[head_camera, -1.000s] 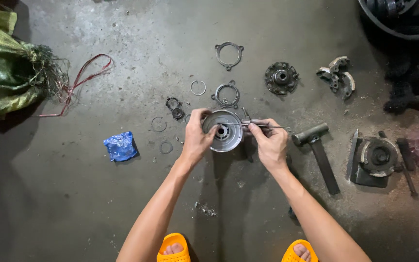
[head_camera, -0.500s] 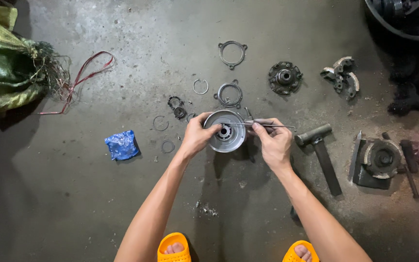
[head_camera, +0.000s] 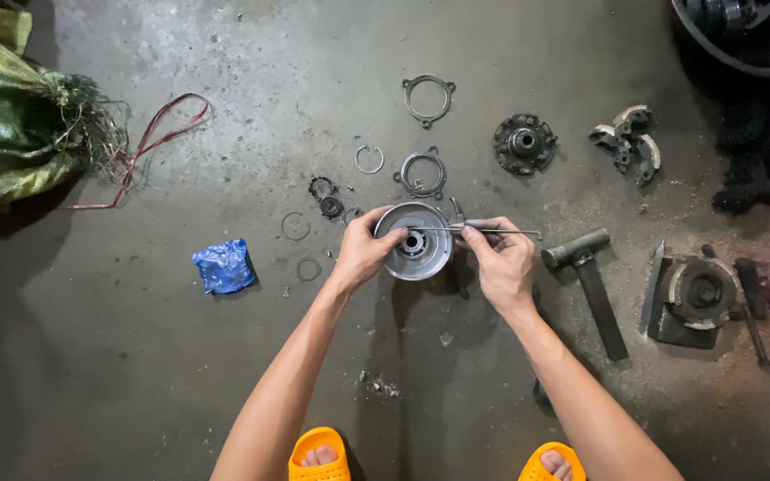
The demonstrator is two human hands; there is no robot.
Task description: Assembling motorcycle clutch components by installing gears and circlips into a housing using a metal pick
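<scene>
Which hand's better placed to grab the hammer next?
Right. The right hand sits beside the hammer, though it holds a thin metal pick. The left hand steadies the round drum, farther away.

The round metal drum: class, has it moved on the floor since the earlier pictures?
No. The round metal drum remains just below the flat ring, left of the hammer.

A crumpled blue packet (head_camera: 224, 265) lies near a green sack (head_camera: 11, 111).

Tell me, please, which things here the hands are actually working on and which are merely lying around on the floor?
In hand:
left hand steadying the round metal drum
right hand holding the thin metal rod toward its hub

Lying about:
hammer
blue crumpled wrapper
green sack
snap ring
toothed hub
</scene>
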